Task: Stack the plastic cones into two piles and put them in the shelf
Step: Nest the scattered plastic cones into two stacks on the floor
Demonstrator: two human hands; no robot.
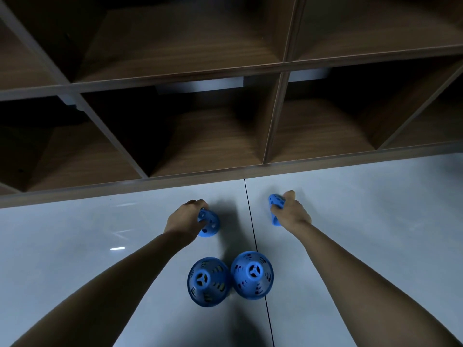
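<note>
The left hand [184, 219] hid the top of one blue cone [211, 226], and the right hand [292, 213] covered the middle of a second cone [275, 201]. The shelf [274, 116] ran off the top and both sides, its back corners lost in shadow.

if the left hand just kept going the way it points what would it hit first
Likely the shelf's bottom front board, just past bare floor. The left hand, gripping a blue cone, points there; height is unclear, so it could enter the middle lower compartment instead.

Two cones [230, 280] side by side before shelf [273, 121].
</note>
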